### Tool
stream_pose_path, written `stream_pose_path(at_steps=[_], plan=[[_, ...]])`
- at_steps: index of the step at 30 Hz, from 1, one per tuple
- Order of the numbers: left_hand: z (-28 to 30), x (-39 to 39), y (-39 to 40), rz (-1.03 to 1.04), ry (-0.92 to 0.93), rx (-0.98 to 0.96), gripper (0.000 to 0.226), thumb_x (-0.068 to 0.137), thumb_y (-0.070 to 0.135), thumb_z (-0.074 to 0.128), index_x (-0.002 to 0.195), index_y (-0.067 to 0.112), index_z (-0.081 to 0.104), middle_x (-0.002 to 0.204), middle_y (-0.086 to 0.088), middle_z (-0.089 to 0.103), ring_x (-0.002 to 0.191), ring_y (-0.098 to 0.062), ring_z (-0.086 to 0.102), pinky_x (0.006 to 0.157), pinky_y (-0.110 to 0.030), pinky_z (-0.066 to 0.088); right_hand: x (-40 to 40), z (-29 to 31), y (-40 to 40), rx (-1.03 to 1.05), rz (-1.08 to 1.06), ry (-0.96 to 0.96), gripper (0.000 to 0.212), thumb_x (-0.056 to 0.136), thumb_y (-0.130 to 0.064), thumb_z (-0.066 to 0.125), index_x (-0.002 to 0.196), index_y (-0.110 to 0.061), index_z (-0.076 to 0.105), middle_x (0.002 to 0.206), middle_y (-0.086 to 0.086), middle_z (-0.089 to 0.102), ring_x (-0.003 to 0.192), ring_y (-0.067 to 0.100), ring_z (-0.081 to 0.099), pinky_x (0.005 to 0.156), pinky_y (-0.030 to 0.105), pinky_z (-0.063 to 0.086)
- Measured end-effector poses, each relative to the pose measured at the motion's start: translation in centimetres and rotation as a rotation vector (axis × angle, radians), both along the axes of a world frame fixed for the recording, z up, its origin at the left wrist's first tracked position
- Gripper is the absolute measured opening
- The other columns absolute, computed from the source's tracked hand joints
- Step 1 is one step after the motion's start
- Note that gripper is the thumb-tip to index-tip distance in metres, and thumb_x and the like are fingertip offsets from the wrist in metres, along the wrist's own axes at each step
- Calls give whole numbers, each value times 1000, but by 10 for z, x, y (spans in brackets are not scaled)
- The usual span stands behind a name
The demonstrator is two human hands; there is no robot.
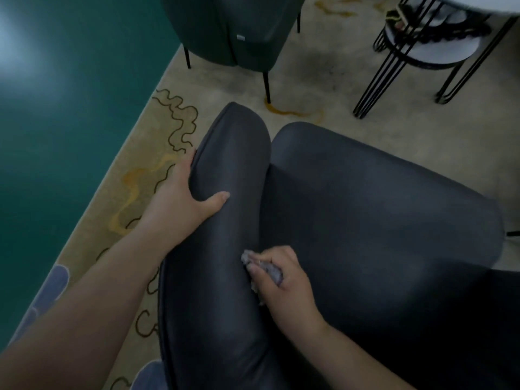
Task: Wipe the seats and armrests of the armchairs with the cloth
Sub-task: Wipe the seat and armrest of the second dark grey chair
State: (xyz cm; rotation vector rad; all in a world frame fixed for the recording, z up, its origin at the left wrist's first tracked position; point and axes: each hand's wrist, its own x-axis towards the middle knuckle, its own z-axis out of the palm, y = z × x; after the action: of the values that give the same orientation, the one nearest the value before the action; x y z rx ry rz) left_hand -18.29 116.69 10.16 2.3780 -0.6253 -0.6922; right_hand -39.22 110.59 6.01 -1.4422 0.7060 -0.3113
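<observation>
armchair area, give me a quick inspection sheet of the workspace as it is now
surface: dark armchair seat, bare, no visible marks
job's things: grey cloth bunched against the inner side of the armrest
clutter: nothing seen on the chair
grippers: right hand grips the cloth; left hand holds the armrest's outer edge, thumb on top
cables: nothing seen
surroundings: patterned carpet, second green armchair, wire-legged side table, green wall
</observation>
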Motion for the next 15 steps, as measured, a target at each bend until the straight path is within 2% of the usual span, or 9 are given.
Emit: stream_pose_path(at_steps=[3, 5, 7, 9, 11, 13, 15], plan=[[9, -25, 16, -10, -56, 60, 105, 75, 53, 72, 153, 33, 5, 156, 0, 26, 138, -19, 33, 109, -40, 34, -27, 4, -2, 3, 134, 92, 11, 87, -13, 69, 81, -22, 67, 95, 1, 49, 70, 8, 60, 57, 13, 47], [16, -46, 32, -7, -72, 94, 105, 77, 53, 70, 154, 32, 1, 160, 2, 16, 143, -18, 23, 111, -37, 28, -40, 10, -10, -9, 190, 147, 7, 86, -16, 70, 81, -21, 68, 94, -1, 48, 70, 6, 60, 57, 12, 47], [23, -65, 47, -33, -99, 141, 101, 82, 53, 65, 155, 28, 0, 162, 7, 3, 146, -15, 15, 112, -32, 23, -51, 16, -16, -60, 166, 186, 11, 86, -17, 70, 81, -27, 70, 95, -2, 48, 71, 0, 59, 58, 12, 48], [31, -83, 58, -78, -145, 215, 92, 87, 53, 57, 155, 25, 2, 162, 8, -5, 147, -18, 14, 116, -35, 24, -63, 23, -20, -81, 77, 223, 14, 86, -17, 70, 79, -29, 72, 95, -1, 47, 65, 0, 61, 50, 14, 47], [40, -99, 65, -141, -259, 311, 81, 93, 51, 48, 155, 19, 8, 163, 2, -3, 147, -22, 14, 118, -40, 22, -75, 31, -22, -89, 13, 256, 13, 86, -20, 70, 78, -30, 72, 95, -2, 47, 60, 3, 61, 46, 16, 47], [48, -114, 70, -259, -410, 396, 69, 97, 47, 40, 154, 16, 16, 163, -2, 7, 148, -22, 11, 120, -40, 17, -89, 41, -23, -114, -6, 294, 14, 86, -24, 71, 75, -34, 71, 96, -3, 47, 60, 5, 61, 45, 19, 48], [56, -129, 74, -352, -470, 422, 62, 96, 44, 41, 151, 19, 27, 161, 0, 17, 148, -20, 11, 120, -40, 14, -104, 53, -25, -145, -38, 317, 15, 85, -26, 71, 74, -36, 71, 96, -4, 47, 62, 5, 61, 43, 19, 47]])
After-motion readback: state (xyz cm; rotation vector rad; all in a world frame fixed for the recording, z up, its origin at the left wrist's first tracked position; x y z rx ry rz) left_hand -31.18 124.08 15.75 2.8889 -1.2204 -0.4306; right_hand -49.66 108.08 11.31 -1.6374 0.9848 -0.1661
